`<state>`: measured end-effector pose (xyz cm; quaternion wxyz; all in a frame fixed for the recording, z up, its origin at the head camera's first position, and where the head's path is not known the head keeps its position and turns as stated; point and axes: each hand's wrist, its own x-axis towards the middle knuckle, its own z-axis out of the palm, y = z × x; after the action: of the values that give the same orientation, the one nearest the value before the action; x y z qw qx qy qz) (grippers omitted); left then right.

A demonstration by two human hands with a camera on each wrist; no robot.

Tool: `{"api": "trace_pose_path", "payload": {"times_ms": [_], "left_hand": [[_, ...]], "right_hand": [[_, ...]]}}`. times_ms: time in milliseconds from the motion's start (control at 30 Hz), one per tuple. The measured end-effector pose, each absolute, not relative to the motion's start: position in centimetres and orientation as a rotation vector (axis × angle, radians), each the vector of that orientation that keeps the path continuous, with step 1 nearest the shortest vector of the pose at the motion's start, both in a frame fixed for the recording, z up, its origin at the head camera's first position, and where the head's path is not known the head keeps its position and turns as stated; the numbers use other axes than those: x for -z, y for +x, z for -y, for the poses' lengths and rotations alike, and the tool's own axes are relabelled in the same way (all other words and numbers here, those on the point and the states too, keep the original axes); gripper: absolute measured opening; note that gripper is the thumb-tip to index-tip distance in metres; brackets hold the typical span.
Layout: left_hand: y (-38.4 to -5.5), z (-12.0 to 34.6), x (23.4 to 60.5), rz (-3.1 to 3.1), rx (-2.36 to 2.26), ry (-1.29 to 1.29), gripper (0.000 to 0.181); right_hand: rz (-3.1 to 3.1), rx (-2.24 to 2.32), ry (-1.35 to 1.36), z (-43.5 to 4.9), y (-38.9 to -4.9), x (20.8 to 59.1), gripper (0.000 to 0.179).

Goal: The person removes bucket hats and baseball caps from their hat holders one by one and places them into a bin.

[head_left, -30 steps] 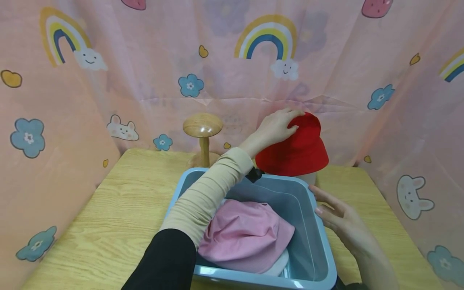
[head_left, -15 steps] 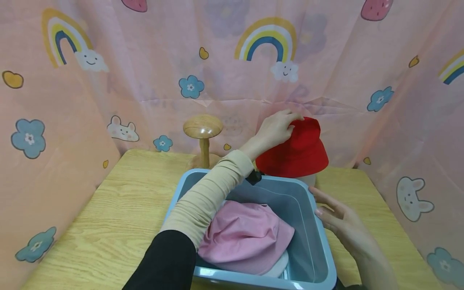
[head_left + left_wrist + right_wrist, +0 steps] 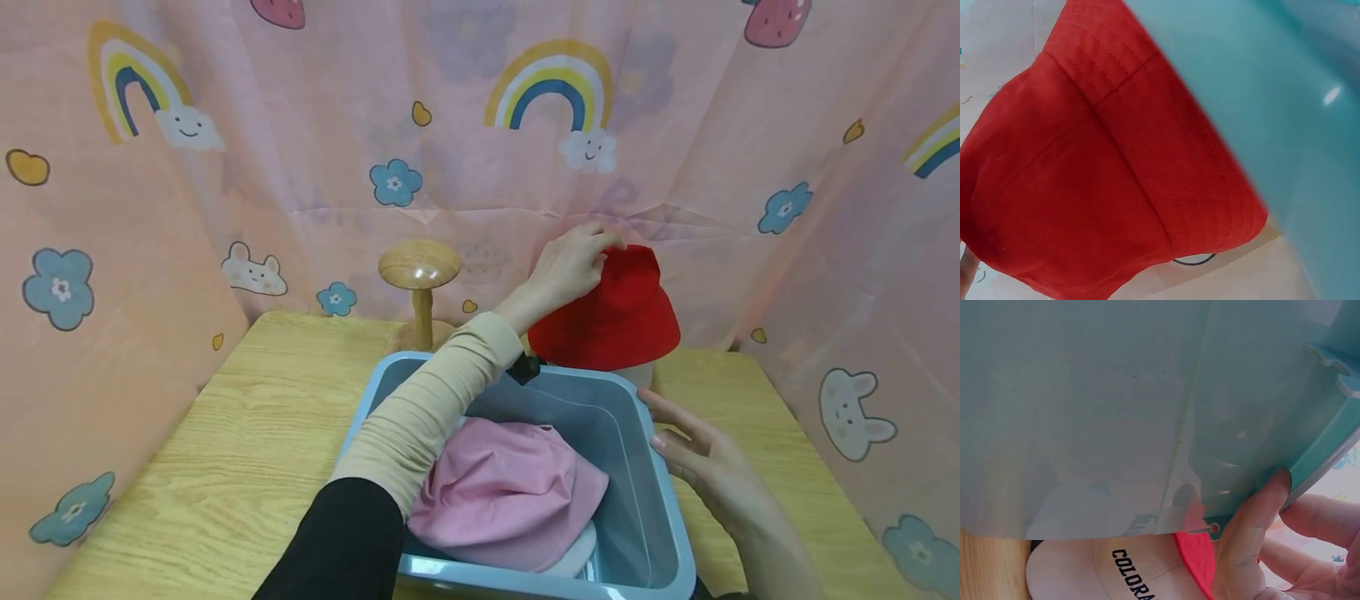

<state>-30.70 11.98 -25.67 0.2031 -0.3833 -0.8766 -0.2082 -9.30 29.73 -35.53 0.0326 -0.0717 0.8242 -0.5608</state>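
Observation:
Behind the bin, my left hand (image 3: 573, 265) grips the top of a red bucket hat (image 3: 630, 312), thumb on the near side of the crown. The left wrist view shows the hat's stitched brim and crown (image 3: 1066, 169) large. A white cap with dark lettering (image 3: 1125, 569) sits under or against the red hat, mostly hidden. My right hand (image 3: 716, 462) touches the right rim of a light blue plastic bin (image 3: 667, 492), fingers nearly straight against its outer side. Inside the bin lies a crumpled pink hat (image 3: 510, 492) on top of a pale brim (image 3: 577, 550).
A wooden hat stand (image 3: 420, 267) with a mushroom-shaped top stands at the back, left of the red hat. The light wood table (image 3: 225, 442) extends to both sides of the bin. A pink printed curtain (image 3: 315, 125) hangs close behind and along the sides.
My left fingers have drawn together on the red hat's crown, and its top is narrower and slightly lower. My right hand and the bin have stayed in place.

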Motion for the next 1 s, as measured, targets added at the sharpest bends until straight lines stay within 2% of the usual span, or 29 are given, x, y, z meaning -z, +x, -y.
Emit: {"api": "trace_pose_path", "payload": {"times_ms": [1000], "left_hand": [[-29.3, -8.6, 22.6, 2.129, 0.644, -1.029, 0.022]], "right_hand": [[-2.529, 1.738, -0.308, -29.8, -9.2, 35.6, 0.057]]}}
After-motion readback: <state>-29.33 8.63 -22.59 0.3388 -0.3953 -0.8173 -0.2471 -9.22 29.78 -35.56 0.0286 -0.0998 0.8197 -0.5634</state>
